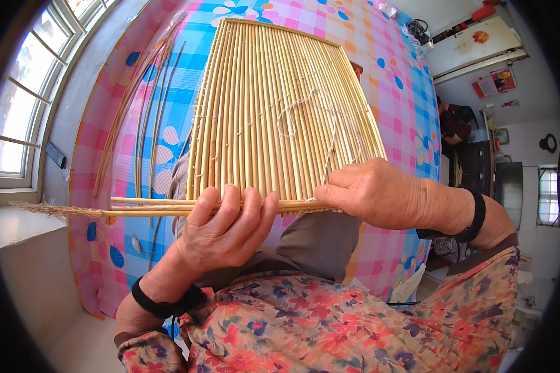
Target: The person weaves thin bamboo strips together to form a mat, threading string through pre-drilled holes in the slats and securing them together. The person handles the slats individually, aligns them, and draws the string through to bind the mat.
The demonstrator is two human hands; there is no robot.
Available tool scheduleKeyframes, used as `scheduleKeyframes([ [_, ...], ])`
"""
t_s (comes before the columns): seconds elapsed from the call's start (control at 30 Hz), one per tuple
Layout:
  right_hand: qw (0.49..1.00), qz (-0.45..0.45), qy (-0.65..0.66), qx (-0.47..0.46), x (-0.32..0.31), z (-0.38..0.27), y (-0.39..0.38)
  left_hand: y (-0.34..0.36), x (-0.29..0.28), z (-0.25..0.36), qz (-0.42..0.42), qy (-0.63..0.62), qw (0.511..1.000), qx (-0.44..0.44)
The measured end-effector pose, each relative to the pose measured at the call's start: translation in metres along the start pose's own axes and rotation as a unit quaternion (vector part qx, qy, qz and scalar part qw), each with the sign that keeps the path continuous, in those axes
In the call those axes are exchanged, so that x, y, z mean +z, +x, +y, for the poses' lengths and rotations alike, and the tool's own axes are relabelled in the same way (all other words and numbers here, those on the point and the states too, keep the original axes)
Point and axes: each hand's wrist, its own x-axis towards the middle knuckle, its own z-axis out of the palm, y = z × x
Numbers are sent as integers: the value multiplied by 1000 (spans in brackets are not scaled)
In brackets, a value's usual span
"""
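Note:
A mat of pale yellow plant stalks (pixel 261 99), stitched side by side, lies in front of me with its near edge at my lap. My left hand (pixel 227 227) is closed around that edge and a few loose stalks (pixel 149 213), whose feathery end sticks out to the left. At the edge's right part my right hand (pixel 379 196) is closed in a pinch. A small pale tip shows by its fingertips, too small to name. White thread (pixel 334 133) loops over the mat and runs down to these fingers.
Long thin stalks (pixel 144 118) lie to the left on the checked, flowered sheet (pixel 392 112). A remote control (pixel 55 155) rests on the ledge by the window (pixel 25 105). Far right, a person (pixel 457 124) in dark clothes bends beside dark furniture (pixel 476 165).

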Motion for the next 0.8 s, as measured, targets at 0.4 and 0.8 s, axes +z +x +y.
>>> scheduleKeyframes([
  [0.4,1000,0,-26,-12,1,-10,8,-3,4,-2,24,8,1000,8],
  [0.8,998,39,-21,37,19,-22,22,-4,6,-1,35,-1,999,-1],
])
